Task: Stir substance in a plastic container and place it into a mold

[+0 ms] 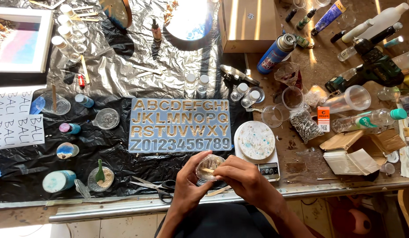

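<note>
A person seated at a cluttered desk [310, 176] works over a small clear plastic cup [209, 167], held just below the bottom edge of a blue silicone letter-and-number mould [180, 125]. The left hand [189, 185] wraps the cup from beneath, its grip closed around the wall with the thumb against the rim. The right hand [244, 178] is pinched shut on a thin wooden stick [208, 170] whose tip sits inside the cup, apparently in a pale, glittery mix.

Judging by the pose, the step in hand is stirring or scraping the cup's contents. It looks best done with the cup kept tilted only slightly and steadied by the left hand, the stick moved slowly along the wall so nothing slops over the rim.

Just right of the mould stands a small digital scale [257, 145] carrying a round white disc speckled with colour. Below the mould's left corner lie scissors [156, 186] on black plastic sheeting [32, 163]. Left of the mould sit several small pots and capped vials; above it, crumpled foil [116, 61] covers the desk. Well to the right of the mould are clear cups, bottles, a blue spray can [275, 53] and a dark green power tool [374, 66].
</note>
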